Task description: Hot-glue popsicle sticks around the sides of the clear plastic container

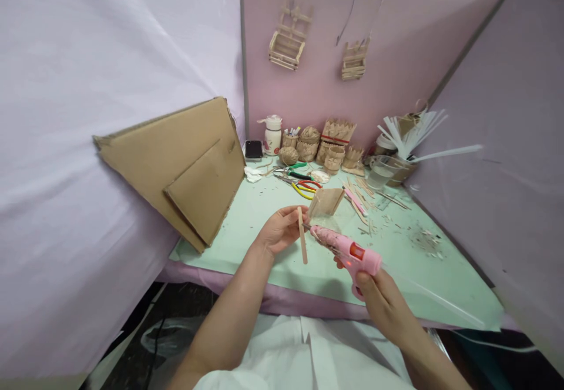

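My left hand [284,228] is closed on a flat wooden craft stick [302,243], held nearly upright above the table. A pink hot glue gun [343,246] is in my right hand [381,296], with fingers wrapped round its grip. The gun's metal nozzle points left and lies at or very near the stick; whether it touches I cannot tell. A small orange-red light shows on the gun's body. Just behind the nozzle stands a small panel of joined craft sticks [326,202]. My left fingertips are partly hidden behind the stick.
Pliers [308,187], twine balls [288,155], a white bottle [272,134] and stick-covered holders [335,158] line the back. Loose sticks and a pink cutter [356,202] lie right of centre. White glue sticks [416,134] stand at the right. Cardboard [176,161] leans at the left.
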Motion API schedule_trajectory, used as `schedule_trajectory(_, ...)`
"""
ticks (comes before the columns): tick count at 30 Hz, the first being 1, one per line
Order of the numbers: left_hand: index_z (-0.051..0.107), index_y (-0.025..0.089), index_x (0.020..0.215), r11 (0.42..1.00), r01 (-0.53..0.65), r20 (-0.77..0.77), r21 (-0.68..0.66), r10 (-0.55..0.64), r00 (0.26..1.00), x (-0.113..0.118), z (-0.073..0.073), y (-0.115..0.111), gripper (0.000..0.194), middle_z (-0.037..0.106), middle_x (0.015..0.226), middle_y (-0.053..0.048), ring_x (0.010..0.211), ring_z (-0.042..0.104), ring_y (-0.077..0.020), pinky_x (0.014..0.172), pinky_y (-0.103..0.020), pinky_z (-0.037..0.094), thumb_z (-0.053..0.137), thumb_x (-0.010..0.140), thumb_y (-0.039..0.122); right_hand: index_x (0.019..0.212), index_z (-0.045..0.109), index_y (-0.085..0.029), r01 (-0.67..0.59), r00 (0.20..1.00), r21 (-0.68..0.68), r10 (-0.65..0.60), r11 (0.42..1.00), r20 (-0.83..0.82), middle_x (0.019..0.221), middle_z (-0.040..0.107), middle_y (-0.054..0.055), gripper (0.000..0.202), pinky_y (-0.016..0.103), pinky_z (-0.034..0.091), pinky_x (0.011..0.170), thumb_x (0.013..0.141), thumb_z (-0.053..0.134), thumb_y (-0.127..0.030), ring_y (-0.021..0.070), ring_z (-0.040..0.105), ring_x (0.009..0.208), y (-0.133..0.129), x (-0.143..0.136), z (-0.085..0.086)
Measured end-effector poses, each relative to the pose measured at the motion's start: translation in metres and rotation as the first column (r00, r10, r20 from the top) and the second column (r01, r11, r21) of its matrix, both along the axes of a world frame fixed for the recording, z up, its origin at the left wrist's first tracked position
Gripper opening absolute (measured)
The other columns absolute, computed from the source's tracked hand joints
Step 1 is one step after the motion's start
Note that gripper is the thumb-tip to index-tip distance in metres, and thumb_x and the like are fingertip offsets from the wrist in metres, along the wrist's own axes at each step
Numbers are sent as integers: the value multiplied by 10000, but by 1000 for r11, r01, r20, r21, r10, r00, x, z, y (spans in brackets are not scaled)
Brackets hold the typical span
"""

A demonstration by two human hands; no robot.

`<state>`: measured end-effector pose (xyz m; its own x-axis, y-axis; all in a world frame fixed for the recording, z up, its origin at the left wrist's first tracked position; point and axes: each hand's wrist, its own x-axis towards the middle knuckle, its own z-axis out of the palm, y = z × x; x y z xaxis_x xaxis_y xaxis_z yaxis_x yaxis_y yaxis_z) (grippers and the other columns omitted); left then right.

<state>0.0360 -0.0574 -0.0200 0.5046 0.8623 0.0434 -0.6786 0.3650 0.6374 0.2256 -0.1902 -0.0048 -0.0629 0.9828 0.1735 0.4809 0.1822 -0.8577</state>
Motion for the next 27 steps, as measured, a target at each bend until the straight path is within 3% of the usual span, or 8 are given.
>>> schedule_trajectory(5, 729, 101, 761, 1000, 3, -1, 1, -3, 1000, 0, 1, -1, 446, 589, 615, 1, 604, 537, -102, 607, -248, 428, 963, 492, 369, 1211, 672, -192, -1, 1000, -6, 1, 1000, 19, 934, 683, 88, 592, 285, 480, 538, 953, 354, -620, 161, 486, 582, -1, 3, -9)
schedule_trajectory(11, 736, 105, 762, 1000, -2, -2, -3, 2, 1000, 0, 1, -1, 446, 601, 619, -5, 608, 540, -108, 610, -255, 428, 965, 484, 369, 1283, 637, -219, -33, 999, 8, 33, 999, 13, 960, 691, 99, 600, 319, 516, 636, 951, 347, -627, 223, 586, 731, 1, 1, -5)
schedule_trajectory(19, 737, 102, 769, 1000, 13, 1, -4, -13, 1000, 0, -1, 0, 442, 603, 620, -7, 610, 552, -108, 625, -253, 432, 964, 492, 362, 1198, 693, -207, 2, 999, 10, -2, 1000, 43, 874, 674, 82, 589, 317, 504, 597, 957, 351, -621, 173, 484, 574, -2, 5, -12)
schedule_trajectory(27, 721, 97, 779, 999, -41, 53, -32, 42, 998, 0, -1, 0, 425, 597, 641, 5, 609, 535, -90, 664, -253, 452, 959, 516, 331, 1175, 679, -207, -30, 995, 38, 26, 999, 96, 831, 648, 52, 535, 312, 501, 650, 971, 351, -578, 169, 463, 589, -4, 6, -9)
